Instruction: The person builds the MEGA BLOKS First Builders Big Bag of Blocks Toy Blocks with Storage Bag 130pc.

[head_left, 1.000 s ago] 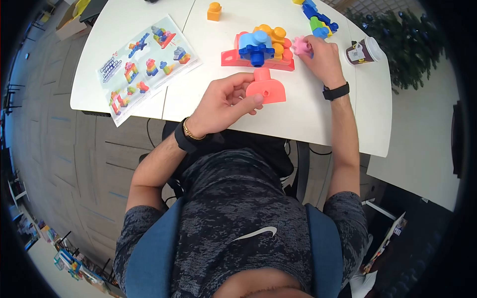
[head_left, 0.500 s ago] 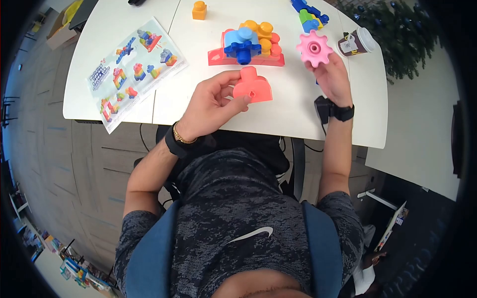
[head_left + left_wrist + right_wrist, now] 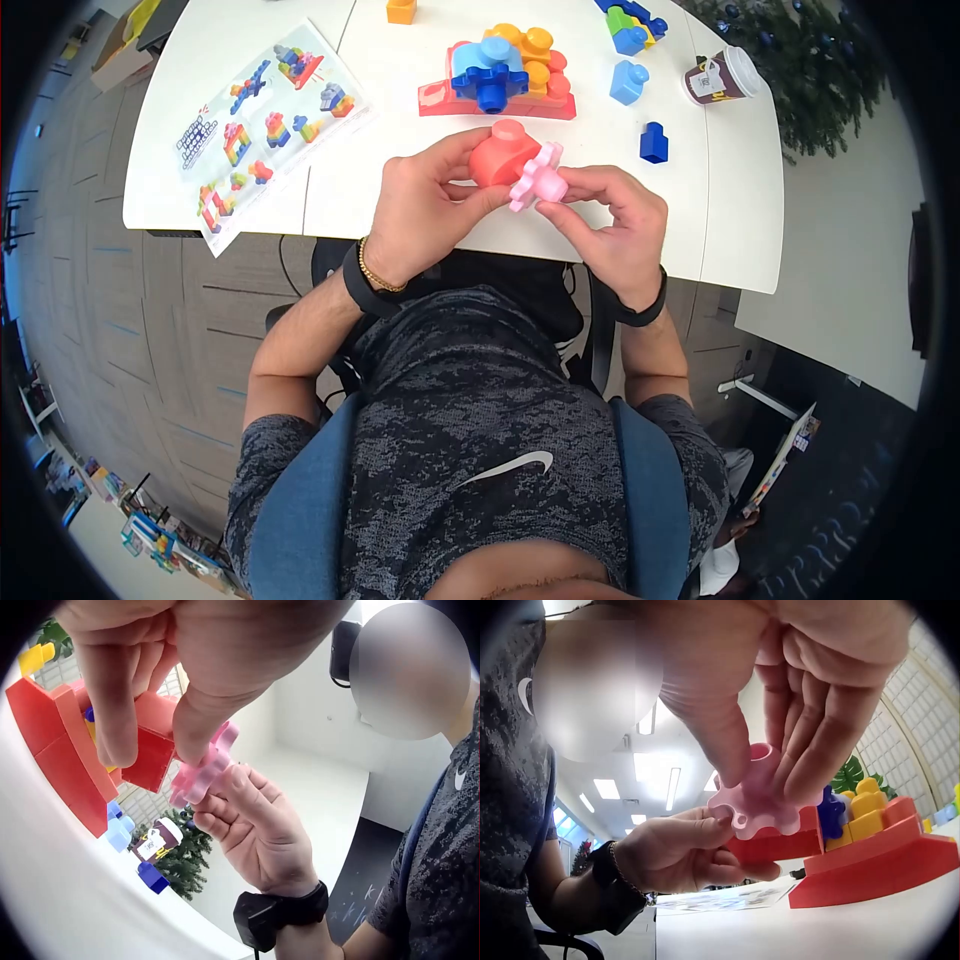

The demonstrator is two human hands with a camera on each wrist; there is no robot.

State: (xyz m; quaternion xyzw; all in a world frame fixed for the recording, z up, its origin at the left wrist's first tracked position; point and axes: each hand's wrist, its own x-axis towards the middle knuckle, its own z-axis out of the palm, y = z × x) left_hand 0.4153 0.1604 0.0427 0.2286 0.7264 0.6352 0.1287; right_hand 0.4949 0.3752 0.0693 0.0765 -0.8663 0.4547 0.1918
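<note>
My left hand [image 3: 425,205] grips a coral-red block [image 3: 497,158] with a round stud on top, between thumb and fingers. Against the block's side, my right hand [image 3: 620,220] pinches a pink gear [image 3: 540,178] by its hub. In the right wrist view the gear's toothed rim [image 3: 761,821] overlaps the red block and the left thumb lies at its edge. Just beyond the hands stands a block assembly on a red base [image 3: 440,100], with a light blue block [image 3: 485,58], a blue gear [image 3: 490,85] and several yellow-orange blocks [image 3: 535,42].
An instruction sheet [image 3: 270,130] lies on the left of the white table. To the right are a light blue block [image 3: 628,82], a dark blue block [image 3: 654,143] and a lidded paper cup [image 3: 720,78]. An orange block [image 3: 401,10] and joined blocks [image 3: 632,28] sit farther back.
My right hand has picked up the pink gear, lifted it and brought it left to the red block. The left hand has turned the red block so its flat face points right.
</note>
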